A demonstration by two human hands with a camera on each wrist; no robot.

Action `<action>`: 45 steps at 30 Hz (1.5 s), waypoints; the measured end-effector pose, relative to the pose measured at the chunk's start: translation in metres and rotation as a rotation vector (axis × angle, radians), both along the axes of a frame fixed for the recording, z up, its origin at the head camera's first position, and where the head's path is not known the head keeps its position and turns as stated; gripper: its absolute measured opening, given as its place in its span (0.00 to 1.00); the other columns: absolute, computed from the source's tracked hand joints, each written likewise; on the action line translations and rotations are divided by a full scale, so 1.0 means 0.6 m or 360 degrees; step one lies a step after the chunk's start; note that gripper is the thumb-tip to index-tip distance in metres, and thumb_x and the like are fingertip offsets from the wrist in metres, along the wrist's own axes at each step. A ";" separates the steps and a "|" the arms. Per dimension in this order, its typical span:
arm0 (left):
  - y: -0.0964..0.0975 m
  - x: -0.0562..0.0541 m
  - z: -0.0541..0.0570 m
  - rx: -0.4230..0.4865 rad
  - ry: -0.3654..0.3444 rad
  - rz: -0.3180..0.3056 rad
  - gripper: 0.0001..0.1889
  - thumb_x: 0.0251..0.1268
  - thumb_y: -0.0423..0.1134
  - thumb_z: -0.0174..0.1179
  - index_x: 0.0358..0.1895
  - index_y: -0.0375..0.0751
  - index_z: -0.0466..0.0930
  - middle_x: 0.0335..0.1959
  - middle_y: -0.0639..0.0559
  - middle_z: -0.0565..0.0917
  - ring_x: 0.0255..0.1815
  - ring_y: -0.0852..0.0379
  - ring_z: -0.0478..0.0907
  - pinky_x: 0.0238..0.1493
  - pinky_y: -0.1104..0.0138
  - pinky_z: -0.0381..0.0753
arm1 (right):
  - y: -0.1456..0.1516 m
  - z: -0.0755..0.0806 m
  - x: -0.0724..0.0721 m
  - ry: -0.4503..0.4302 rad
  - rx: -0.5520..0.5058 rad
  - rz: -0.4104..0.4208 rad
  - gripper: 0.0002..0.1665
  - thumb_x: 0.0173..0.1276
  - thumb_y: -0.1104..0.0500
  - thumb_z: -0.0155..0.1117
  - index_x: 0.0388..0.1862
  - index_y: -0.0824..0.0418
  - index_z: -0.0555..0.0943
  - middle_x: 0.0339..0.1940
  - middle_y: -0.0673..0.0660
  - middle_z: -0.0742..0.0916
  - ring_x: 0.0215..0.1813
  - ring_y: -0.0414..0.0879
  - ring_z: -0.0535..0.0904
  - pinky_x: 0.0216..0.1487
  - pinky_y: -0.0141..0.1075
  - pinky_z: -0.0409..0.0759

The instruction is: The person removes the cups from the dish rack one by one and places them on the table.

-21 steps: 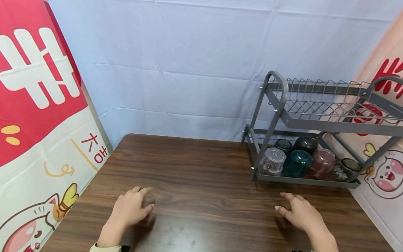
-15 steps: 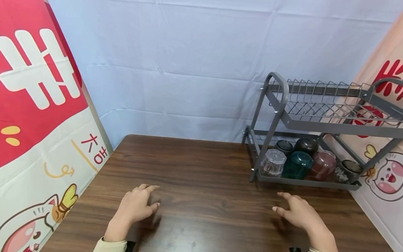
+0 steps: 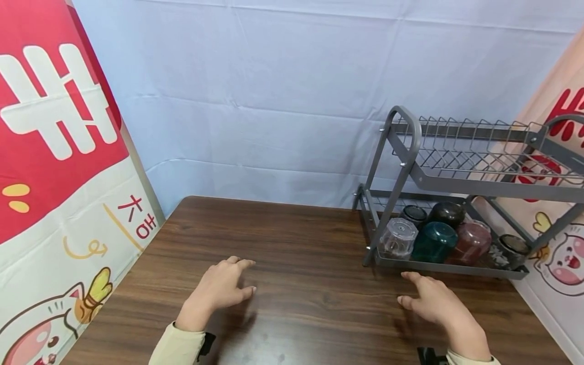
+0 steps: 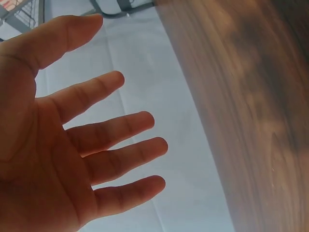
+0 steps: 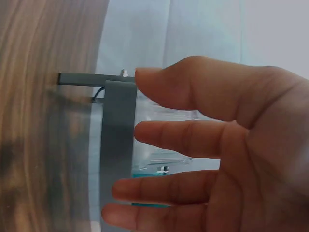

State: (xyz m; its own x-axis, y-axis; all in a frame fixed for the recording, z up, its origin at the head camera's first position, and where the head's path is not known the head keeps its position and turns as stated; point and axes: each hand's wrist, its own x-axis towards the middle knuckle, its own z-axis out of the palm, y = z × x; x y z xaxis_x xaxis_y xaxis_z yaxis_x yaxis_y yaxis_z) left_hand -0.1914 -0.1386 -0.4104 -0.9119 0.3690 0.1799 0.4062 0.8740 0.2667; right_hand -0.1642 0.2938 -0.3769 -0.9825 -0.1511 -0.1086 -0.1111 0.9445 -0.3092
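Cups sit bunched on rack's lower tier, R hand near its front edge; L hand well apart, over tabletop. Both hands: fingers extended, nothing held. Cups prob. light, rigid, slick; glass vs. plastic unclear, so treat as fragile. Best hold: round sides, thumb opp. fingers, minding upper tier.

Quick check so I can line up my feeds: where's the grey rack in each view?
Head: the rack stands at the right, cut off by the picture's edge.
Left wrist: rack at the top left, only partly in view.
Right wrist: rack left of centre, partly hidden.
Shared landmark: the brown table.
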 end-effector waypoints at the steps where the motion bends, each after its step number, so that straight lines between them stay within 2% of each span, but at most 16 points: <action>1: 0.004 -0.001 0.001 -0.0008 0.0003 -0.0006 0.28 0.49 0.51 0.67 0.55 0.46 0.78 0.49 0.45 0.78 0.44 0.44 0.78 0.37 0.51 0.76 | -0.001 0.003 0.000 -0.0010 0.0003 -0.0004 0.37 0.56 0.48 0.68 0.58 0.70 0.72 0.48 0.74 0.78 0.50 0.71 0.72 0.44 0.60 0.70; 5: 0.016 -0.007 0.002 -0.0049 0.0033 -0.0006 0.26 0.50 0.51 0.66 0.54 0.45 0.79 0.48 0.44 0.78 0.42 0.44 0.78 0.35 0.52 0.76 | -0.002 0.015 -0.003 -0.0026 0.0020 -0.0014 0.40 0.56 0.44 0.67 0.59 0.70 0.71 0.50 0.75 0.77 0.51 0.72 0.71 0.43 0.61 0.70; 9: 0.028 -0.014 0.000 -0.0077 0.0051 -0.0011 0.26 0.50 0.51 0.66 0.53 0.45 0.79 0.47 0.43 0.79 0.41 0.44 0.78 0.33 0.53 0.77 | -0.003 0.027 -0.009 0.0017 0.0048 -0.0014 0.41 0.57 0.43 0.67 0.60 0.70 0.71 0.50 0.77 0.76 0.52 0.72 0.70 0.44 0.61 0.69; 14: 0.045 -0.018 -0.004 -0.0038 0.0034 -0.0076 0.25 0.52 0.50 0.66 0.53 0.43 0.79 0.46 0.42 0.78 0.37 0.46 0.79 0.30 0.55 0.77 | -0.005 0.039 -0.009 0.0033 0.0077 -0.0028 0.40 0.57 0.46 0.67 0.60 0.70 0.70 0.53 0.78 0.74 0.54 0.73 0.68 0.45 0.63 0.68; 20: 0.063 -0.023 -0.009 -0.0068 0.0089 -0.0154 0.25 0.52 0.50 0.65 0.52 0.42 0.80 0.45 0.43 0.79 0.39 0.45 0.79 0.32 0.55 0.77 | -0.010 0.054 -0.013 0.0026 0.0090 -0.0043 0.40 0.58 0.48 0.67 0.61 0.72 0.68 0.52 0.77 0.75 0.53 0.73 0.69 0.43 0.63 0.69; 25: 0.079 -0.030 -0.019 -0.0094 0.0149 -0.0198 0.24 0.52 0.52 0.64 0.52 0.44 0.80 0.45 0.46 0.80 0.38 0.46 0.80 0.31 0.56 0.77 | -0.007 0.066 -0.024 0.0053 0.0124 -0.0036 0.41 0.58 0.48 0.67 0.60 0.75 0.67 0.51 0.78 0.75 0.52 0.73 0.69 0.42 0.63 0.69; 32: 0.103 -0.037 -0.034 -0.0124 0.0124 -0.0249 0.25 0.53 0.53 0.63 0.53 0.45 0.80 0.45 0.47 0.80 0.39 0.48 0.79 0.31 0.56 0.77 | -0.009 0.079 -0.037 0.0111 0.0155 -0.0050 0.43 0.58 0.46 0.67 0.60 0.76 0.66 0.50 0.80 0.73 0.50 0.74 0.70 0.40 0.61 0.70; 45: 0.148 -0.041 -0.024 -0.0124 0.0084 -0.0363 0.24 0.54 0.54 0.63 0.53 0.48 0.79 0.45 0.49 0.79 0.42 0.51 0.78 0.34 0.59 0.77 | -0.011 0.084 -0.048 0.0288 0.0170 -0.0117 0.39 0.58 0.48 0.66 0.59 0.73 0.69 0.51 0.80 0.72 0.50 0.74 0.69 0.36 0.63 0.70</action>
